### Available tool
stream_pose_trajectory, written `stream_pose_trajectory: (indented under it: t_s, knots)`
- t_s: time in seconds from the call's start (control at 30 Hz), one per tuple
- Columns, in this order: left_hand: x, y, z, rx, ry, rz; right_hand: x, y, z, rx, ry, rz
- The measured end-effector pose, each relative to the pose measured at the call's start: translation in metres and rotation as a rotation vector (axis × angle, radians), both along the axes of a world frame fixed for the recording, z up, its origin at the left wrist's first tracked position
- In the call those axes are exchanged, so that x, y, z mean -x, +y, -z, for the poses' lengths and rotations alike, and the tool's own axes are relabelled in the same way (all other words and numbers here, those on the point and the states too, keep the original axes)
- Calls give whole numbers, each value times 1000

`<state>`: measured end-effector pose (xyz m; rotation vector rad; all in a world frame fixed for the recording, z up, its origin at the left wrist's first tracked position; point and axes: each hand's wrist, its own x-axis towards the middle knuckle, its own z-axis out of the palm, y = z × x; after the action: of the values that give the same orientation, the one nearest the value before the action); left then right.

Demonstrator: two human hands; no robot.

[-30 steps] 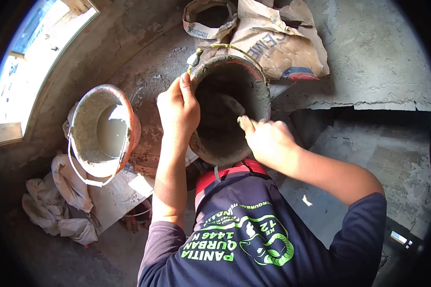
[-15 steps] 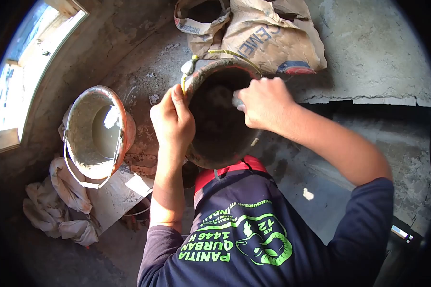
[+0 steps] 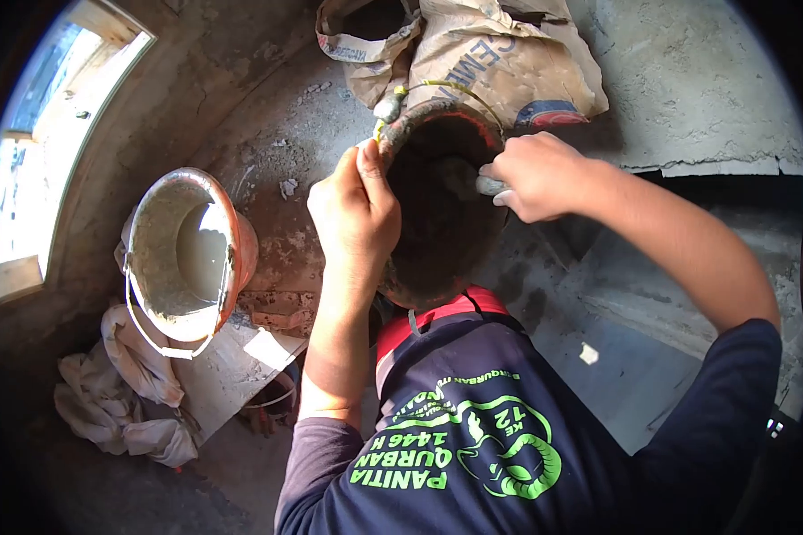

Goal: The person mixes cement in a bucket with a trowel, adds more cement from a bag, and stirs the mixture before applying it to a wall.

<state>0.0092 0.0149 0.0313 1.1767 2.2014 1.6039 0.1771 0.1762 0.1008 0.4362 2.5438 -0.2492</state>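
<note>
A dark, mortar-stained bucket (image 3: 462, 109) stands tilted toward me against my lap. Closed on its left rim is my left hand (image 3: 355, 203), with the thumb on top near the yellow handle end. My right hand (image 3: 537, 176) is wrapped round the grey, rounded handle of a tool (image 3: 490, 185) at the right side of the bucket's mouth. The tool's working end is lost in the shadow inside, so its kind does not show. Some greyish material can be made out dimly in the bucket.
An orange bucket (image 3: 244, 241) holding greyish liquid stands at left, its wire handle down. Below it lie a pale cloth sack (image 3: 138, 357) and a board (image 3: 219, 379). Torn paper cement bags (image 3: 482, 62) lie at the far side. A rough concrete ledge (image 3: 687, 98) is at right.
Both hands and the dark bucket have shifted right in the view. My right hand is slightly higher, still gripping the tool handle. The camera view has moved a little too.
</note>
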Motion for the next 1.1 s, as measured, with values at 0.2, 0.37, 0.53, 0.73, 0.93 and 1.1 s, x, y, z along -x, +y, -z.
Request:
stream_pose_trajectory:
  t_s: [0.2,0.37,0.53,0.73,0.93,1.1]
  knots:
    - [19,-7,-2,12,-130,-45,-44,9,37,472,134,363]
    - [21,-10,-2,21,-65,43,-76,-31,85,947,197,794]
    - [17,-1,-6,69,7,27,-82,-61,105,1582,308,1232]
    - [36,2,-3,160,26,-1,-90,-61,120,2348,171,1641]
    - [34,9,-12,249,67,-34,-111,-28,77,2305,156,1500]
    - [23,10,-13,248,11,-90,-96,-15,84,758,802,503]
